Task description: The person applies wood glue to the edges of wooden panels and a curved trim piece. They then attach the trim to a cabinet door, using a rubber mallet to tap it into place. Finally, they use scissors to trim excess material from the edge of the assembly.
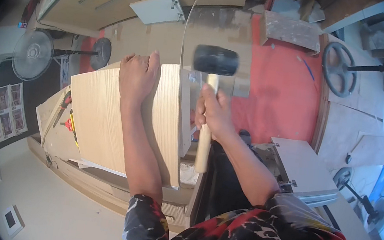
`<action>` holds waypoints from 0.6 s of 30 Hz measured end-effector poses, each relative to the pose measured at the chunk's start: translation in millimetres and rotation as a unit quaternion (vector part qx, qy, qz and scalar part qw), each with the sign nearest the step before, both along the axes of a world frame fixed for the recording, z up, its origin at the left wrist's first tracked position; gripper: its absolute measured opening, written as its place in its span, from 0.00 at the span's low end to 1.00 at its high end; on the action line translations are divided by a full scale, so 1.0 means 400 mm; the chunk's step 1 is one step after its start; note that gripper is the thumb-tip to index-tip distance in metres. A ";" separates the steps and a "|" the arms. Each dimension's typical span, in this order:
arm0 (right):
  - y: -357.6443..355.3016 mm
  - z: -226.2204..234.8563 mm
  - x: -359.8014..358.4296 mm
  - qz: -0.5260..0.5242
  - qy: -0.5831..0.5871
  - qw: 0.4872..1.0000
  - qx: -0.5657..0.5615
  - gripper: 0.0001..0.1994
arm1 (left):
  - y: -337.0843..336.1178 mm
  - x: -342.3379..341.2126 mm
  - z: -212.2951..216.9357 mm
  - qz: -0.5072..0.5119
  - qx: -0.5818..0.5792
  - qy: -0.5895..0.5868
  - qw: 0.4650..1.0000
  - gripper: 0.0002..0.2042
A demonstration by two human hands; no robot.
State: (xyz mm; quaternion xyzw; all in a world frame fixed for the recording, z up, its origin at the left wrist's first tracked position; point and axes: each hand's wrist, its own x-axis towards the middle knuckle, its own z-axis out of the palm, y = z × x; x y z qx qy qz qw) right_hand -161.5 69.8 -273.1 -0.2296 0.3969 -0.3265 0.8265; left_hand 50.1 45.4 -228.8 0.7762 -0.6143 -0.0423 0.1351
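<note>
My right hand is wrapped round the pale wooden handle of a rubber mallet. Its black head points away from me and is a little blurred, raised just right of a light wood-grain panel. Across that panel lies my left forearm, and my left hand is at its far edge with the fingers curled over it, their tips hidden. Under the panel's right side shows part of a white board, mostly covered.
Left of the panel, a hand tool with a red-and-black handle and red-handled pliers lie on a board. Pedestal fans stand left and lower right. A white hinged door is to my right; red covering lies on the floor ahead.
</note>
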 end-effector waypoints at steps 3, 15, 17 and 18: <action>-0.026 0.000 -0.011 0.054 0.041 0.997 -0.034 0.17 | 0.005 0.002 -0.002 0.012 0.004 0.001 1.000 0.26; -0.023 0.052 -0.016 0.098 0.082 0.992 0.004 0.17 | 0.003 -0.013 0.023 0.017 0.022 -0.008 1.000 0.24; -0.026 0.027 -0.032 0.087 0.031 0.995 0.031 0.13 | 0.012 -0.008 0.014 0.019 0.009 0.006 1.000 0.24; -0.025 0.007 -0.043 0.082 0.007 0.996 0.044 0.12 | 0.019 -0.007 0.005 0.019 0.002 0.014 1.000 0.24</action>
